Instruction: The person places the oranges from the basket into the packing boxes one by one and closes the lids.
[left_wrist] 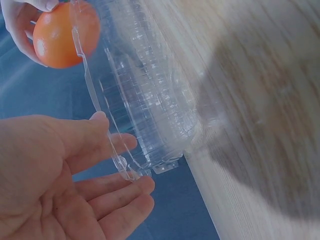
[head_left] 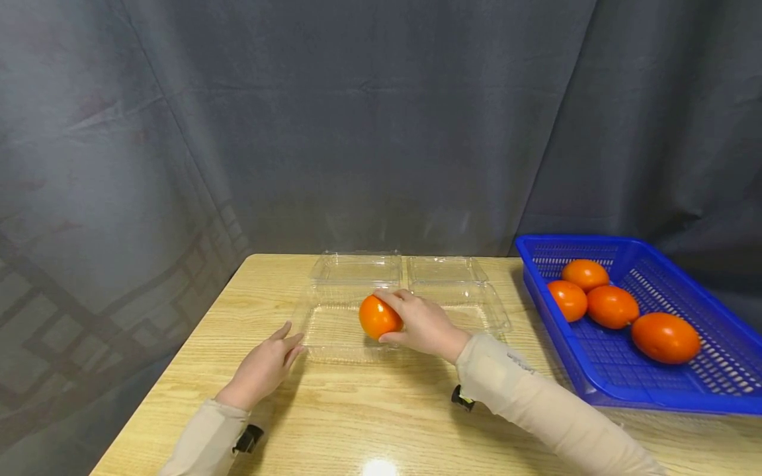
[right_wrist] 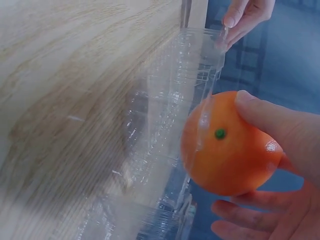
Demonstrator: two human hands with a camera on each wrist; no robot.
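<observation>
An orange (head_left: 377, 318) with a small green stem spot is held in my right hand (head_left: 424, 324), the thumb on one side and fingers on the other. It is over the right part of a clear plastic container (head_left: 342, 357), just above or inside its rim; I cannot tell if it touches the bottom. This container's hinged lid (head_left: 357, 268) lies back, away from me. My left hand (head_left: 264, 363) is at the container's left front corner, pinching the rim between thumb and fingers in the left wrist view (left_wrist: 75, 175). A second clear container (head_left: 491, 311) stands right beside it, partly hidden behind my right hand.
At the right, a blue plastic basket (head_left: 571, 357) holds several oranges (head_left: 612, 307). The second container's lid (head_left: 446, 268) is laid back too. Wooden table (head_left: 357, 410) surface stretches in front of the containers, and a dark grey curtain (head_left: 369, 132) hangs behind.
</observation>
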